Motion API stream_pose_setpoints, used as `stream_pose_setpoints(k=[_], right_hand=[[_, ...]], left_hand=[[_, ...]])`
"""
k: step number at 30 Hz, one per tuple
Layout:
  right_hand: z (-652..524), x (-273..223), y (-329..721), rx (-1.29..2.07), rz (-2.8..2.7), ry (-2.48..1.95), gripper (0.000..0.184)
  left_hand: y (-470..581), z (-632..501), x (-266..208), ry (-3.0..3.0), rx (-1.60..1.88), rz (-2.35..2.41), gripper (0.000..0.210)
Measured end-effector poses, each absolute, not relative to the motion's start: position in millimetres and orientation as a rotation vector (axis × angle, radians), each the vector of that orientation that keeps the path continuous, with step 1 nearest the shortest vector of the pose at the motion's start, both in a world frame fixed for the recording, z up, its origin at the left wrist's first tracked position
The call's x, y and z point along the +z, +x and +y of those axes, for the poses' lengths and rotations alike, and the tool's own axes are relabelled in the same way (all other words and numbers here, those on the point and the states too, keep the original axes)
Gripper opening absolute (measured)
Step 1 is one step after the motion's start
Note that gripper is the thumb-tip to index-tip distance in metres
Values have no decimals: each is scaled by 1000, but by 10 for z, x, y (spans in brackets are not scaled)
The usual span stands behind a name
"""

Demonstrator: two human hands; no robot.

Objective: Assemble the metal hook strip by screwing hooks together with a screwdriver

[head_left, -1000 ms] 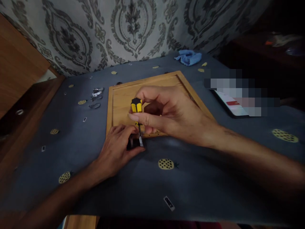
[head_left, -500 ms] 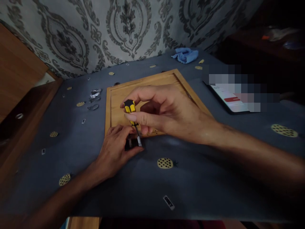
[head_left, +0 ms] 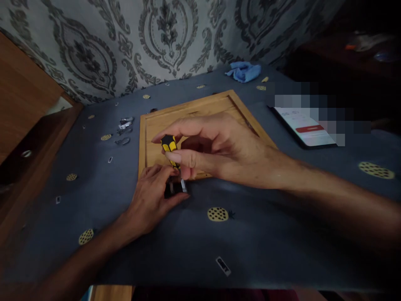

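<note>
A small screwdriver with a yellow and black handle is pinched between the thumb and fingers of my right hand. Its metal shaft slants down toward a small dark object, which has shiny metal on it. My left hand grips this dark object from the left, thumb on the near side and fingers on the far side. What kind of object it is I cannot make out, as fingers cover part of it. Both hands are at the near edge of a wooden board.
Several small metal clamp-like pieces lie left of the board. A blue cloth rests at the back, near the patterned wall covering. At the right is a phone, partly blurred out. A dark tablecloth with pineapple prints covers the table.
The screwdriver's handle has tipped slightly and sunk lower in my right hand, whose index finger has shifted outward along the handle's top. My left hand keeps its hold.
</note>
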State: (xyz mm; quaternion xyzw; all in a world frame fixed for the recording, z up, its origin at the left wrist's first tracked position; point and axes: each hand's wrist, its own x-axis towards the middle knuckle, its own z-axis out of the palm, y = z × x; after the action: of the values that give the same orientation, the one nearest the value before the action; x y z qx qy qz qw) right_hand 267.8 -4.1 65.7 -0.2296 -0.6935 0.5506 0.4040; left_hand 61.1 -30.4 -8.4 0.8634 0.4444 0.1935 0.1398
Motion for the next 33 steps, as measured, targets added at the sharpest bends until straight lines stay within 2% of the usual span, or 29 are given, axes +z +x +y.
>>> stream_pose_setpoints(k=[7,17,22,33], right_hand=[[-49,593,2648,1260,-1781,-615,17],[-38,595,2651,1355,-1761,-519,5],[-64,606,2633,1332,-1688,-600,23],[-14,577,2695,1331,-1797,-531,3]], left_hand=[[620,-304,-83,2521,618,1229,32],[619,-304,-76,2506,577,1256,30],[624,-309,-87,2529,619,1252,36],[613,-310,-103,2521,589,1273,31]])
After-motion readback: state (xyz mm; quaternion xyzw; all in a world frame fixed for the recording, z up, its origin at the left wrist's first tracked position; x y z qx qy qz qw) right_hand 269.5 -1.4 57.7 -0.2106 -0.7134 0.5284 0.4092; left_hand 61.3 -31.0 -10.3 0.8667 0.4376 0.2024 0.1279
